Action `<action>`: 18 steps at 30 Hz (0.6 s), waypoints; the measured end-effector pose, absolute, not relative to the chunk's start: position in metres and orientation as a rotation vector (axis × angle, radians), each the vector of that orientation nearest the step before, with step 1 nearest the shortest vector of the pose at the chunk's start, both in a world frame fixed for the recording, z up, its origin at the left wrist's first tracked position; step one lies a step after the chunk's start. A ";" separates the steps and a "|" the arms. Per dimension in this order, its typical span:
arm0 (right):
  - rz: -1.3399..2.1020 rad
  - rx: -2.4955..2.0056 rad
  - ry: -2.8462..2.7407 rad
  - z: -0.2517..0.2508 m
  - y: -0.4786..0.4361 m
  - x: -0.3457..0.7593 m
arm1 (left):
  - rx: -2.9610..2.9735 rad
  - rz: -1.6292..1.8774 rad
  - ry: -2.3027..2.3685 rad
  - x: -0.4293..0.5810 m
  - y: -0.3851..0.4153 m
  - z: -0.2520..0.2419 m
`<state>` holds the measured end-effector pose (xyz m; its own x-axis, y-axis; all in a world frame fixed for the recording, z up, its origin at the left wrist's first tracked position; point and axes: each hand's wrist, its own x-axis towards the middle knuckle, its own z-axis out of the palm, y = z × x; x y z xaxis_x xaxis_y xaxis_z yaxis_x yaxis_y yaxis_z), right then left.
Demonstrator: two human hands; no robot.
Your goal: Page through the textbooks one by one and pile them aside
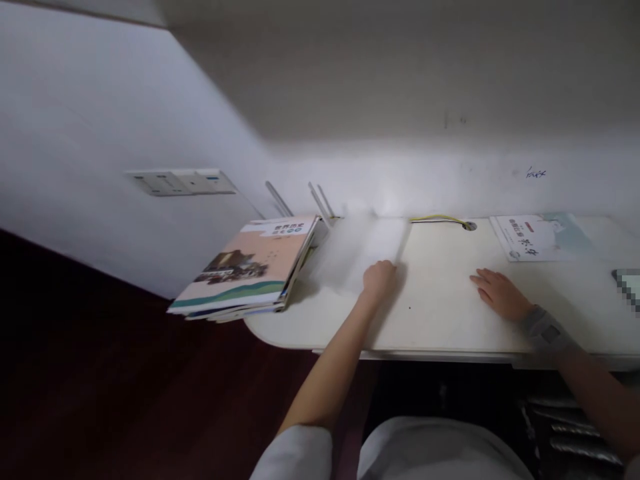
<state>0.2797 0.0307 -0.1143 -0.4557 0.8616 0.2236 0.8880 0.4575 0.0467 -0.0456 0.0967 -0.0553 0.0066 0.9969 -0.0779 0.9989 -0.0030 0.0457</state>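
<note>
My left hand (379,283) is closed at the near right edge of a blurred white sheet or booklet (383,241), gripping it. Motion smears this white thing, so I cannot tell whether it is one sheet or several pages. To its left, a stack of books (245,267) lies at the desk's left end, the top one with a peach cover and a picture of buildings. My right hand (501,293), with a grey band on the wrist, is at the white desk (435,327), fingers spread and holding nothing.
A white booklet (540,237) lies at the back right. A yellow cable (440,218) runs to a hole in the desk. Grey antenna-like rods (320,202) rise behind the books. A wall socket panel (183,182) is at left, and a partly pixelated device (627,290) at the right edge.
</note>
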 end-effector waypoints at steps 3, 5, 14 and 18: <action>-0.227 -1.550 -2.547 -0.109 0.034 0.268 | 2.135 0.006 2.121 -0.051 0.095 -0.054; -0.227 -1.572 -2.539 -0.108 0.035 0.266 | 2.108 0.047 2.110 -0.054 0.098 -0.051; -0.212 -1.618 -2.447 -0.122 0.033 0.271 | 1.888 0.401 1.949 -0.084 0.117 -0.049; -0.079 -1.561 -2.339 -0.123 0.034 0.266 | 1.717 0.596 1.822 -0.085 0.114 -0.045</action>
